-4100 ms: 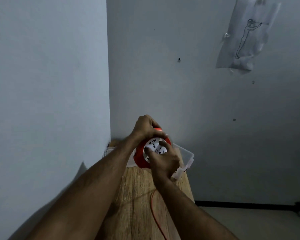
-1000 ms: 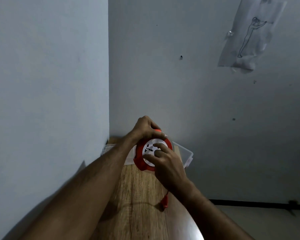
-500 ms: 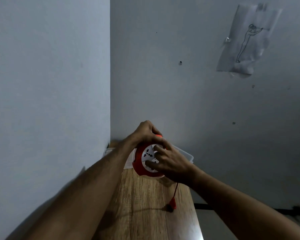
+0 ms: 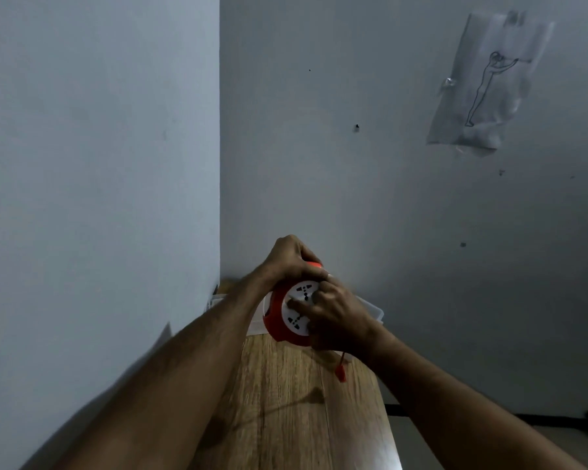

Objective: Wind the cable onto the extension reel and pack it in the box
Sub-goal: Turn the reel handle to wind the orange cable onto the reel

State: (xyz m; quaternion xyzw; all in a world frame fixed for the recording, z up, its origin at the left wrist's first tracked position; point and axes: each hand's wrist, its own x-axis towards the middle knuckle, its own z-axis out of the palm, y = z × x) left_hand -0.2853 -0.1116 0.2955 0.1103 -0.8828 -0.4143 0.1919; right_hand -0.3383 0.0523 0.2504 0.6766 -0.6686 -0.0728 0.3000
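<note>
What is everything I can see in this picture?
extension reel: one, red with a white socket face, held above the box
plug: one, red, dangling on a short cable below the reel
box: one, clear plastic, far end of the table
table: one, wood grain, in the wall corner
drawing: one, pale sheet with a line figure, on the wall
left hand: grips the reel's top
right hand: fingers on the socket face

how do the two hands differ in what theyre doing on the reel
The left hand grips the reel over its top orange rim; the right hand lies across its white socket face, fingers on the disc. The left comes from the far side, the right from the near side. Both touch the reel, held above the table.
</note>
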